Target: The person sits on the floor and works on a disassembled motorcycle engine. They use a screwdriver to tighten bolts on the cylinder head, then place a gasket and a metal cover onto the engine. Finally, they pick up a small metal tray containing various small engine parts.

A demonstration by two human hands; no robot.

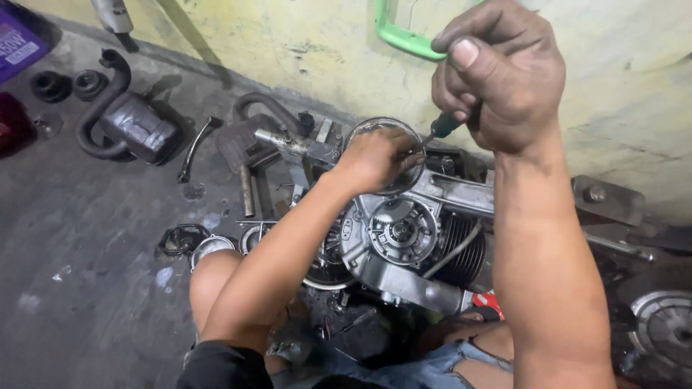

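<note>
A grey metal engine (pixel 404 238) with cooling fins lies on the floor between my knees. My right hand (pixel 497 72) is closed around a screwdriver (pixel 441 128) with a dark green handle, its tip pointing down-left at the engine's top. My left hand (pixel 375 158) rests on the engine's upper part, fingers pinched right at the screwdriver's tip; what it pinches is too small to tell. A round metal ring (pixel 382 126) sits just behind that hand.
A black exhaust muffler (pixel 130 126) with a bent pipe lies at the far left. Loose levers, rods and round covers (pixel 210 246) are scattered on the grey concrete floor. A yellowish wall runs behind, with a green frame (pixel 404 39) against it. Another metal part (pixel 663 324) lies at right.
</note>
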